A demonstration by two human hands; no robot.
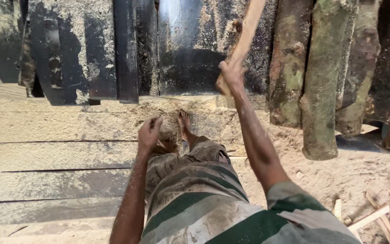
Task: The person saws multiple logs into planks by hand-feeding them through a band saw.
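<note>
Just in front of the dark, sawdust-caked machine (pixel 113 49), the right hand (pixel 231 74) is closed round the lower end of a slanting wooden stick (pixel 247 34), while the left hand (pixel 149 134) hangs loosely curled, holding nothing, above the bare foot (pixel 184 123). Judgement: keep a firm low grip and steer along the stick's length. Room opens left of the machine over the planks (pixel 46 153); rough logs (pixel 326 77) crowd its right.
</note>
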